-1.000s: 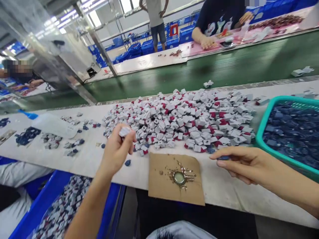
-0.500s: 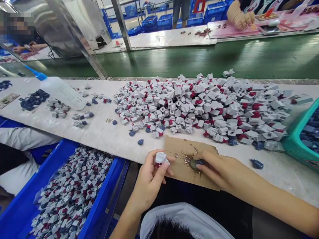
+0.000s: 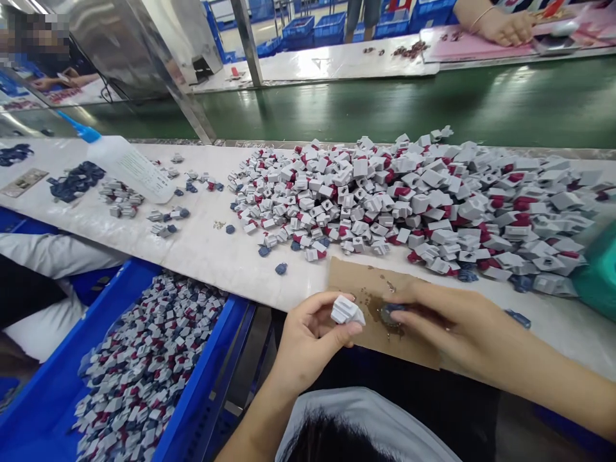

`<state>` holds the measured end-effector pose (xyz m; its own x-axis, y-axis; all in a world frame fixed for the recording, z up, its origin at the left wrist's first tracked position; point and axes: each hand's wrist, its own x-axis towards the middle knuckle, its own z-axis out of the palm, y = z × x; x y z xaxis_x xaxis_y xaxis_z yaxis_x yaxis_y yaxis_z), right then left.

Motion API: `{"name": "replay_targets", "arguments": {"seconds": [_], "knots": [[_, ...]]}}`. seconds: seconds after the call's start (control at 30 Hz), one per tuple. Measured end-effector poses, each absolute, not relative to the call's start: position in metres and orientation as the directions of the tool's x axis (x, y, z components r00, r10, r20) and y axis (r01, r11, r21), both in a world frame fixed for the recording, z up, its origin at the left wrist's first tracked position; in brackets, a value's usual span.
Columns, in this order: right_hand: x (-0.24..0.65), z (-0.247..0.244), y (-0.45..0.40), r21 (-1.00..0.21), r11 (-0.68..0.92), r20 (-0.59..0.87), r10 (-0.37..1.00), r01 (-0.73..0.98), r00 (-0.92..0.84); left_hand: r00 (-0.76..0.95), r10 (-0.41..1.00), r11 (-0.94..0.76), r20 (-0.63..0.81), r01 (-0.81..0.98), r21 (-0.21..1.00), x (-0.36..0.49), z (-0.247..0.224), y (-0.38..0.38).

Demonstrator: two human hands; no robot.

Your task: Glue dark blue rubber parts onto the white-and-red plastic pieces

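Observation:
Between the thumb and fingers of my left hand [image 3: 315, 337] is a small light-grey plastic part [image 3: 345, 310] with stepped sides. My right hand [image 3: 447, 317] pinches a small dark-blue plastic part [image 3: 393, 309] over a piece of brown cardboard [image 3: 351, 276]. Wet-looking dark stains and small shiny bits lie on the cardboard around the blue part. The two hands are close together but apart. Just beyond the cardboard is a large heap of grey plastic parts with dark-red pieces [image 3: 385, 199].
A blue bin [image 3: 185, 410] full of similar parts stands at lower left. A white squeeze bottle [image 3: 129, 168] with a blue nozzle leans on the table [image 3: 202, 256]. A teal basket [image 3: 599, 273] is at right. Past a green conveyor [image 3: 337, 112], a co-worker's hand [image 3: 510, 27] rests at a pink mat.
The view has shifted a little, moving the scene rightward. My left hand with the grey part has turned and come nearer the right hand, which still pinches the blue part over the cardboard.

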<state>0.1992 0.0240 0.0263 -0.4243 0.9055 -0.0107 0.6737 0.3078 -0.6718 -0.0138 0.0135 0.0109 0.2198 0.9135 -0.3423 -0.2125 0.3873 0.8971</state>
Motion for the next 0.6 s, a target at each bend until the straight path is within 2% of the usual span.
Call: {"name": "replay_targets", "arguments": {"seconds": [0.1, 0.2, 0.47, 0.6], "knots": [[0.193, 0.046, 0.023, -0.793, 0.211, 0.014, 0.944, 0.572, -0.330, 0.255, 0.901, 0.419, -0.351, -0.295, 0.859, -0.008, 0.015, 0.013], [0.185, 0.058, 0.020, -0.837, 0.226, 0.027, 0.927, 0.498, -0.374, 0.267, 0.901, 0.418, -0.342, -0.323, 0.849, -0.003, 0.018, 0.013], [0.184, 0.059, 0.019, -0.796, 0.330, 0.058, 0.877, 0.508, -0.478, 0.221, 0.933, 0.331, -0.283, -0.223, 0.917, 0.003, 0.022, 0.014], [0.193, 0.056, 0.022, -0.783, 0.373, 0.028, 0.821, 0.498, -0.571, 0.287, 0.936, 0.256, -0.203, -0.160, 0.953, 0.003, 0.020, 0.011]]}}
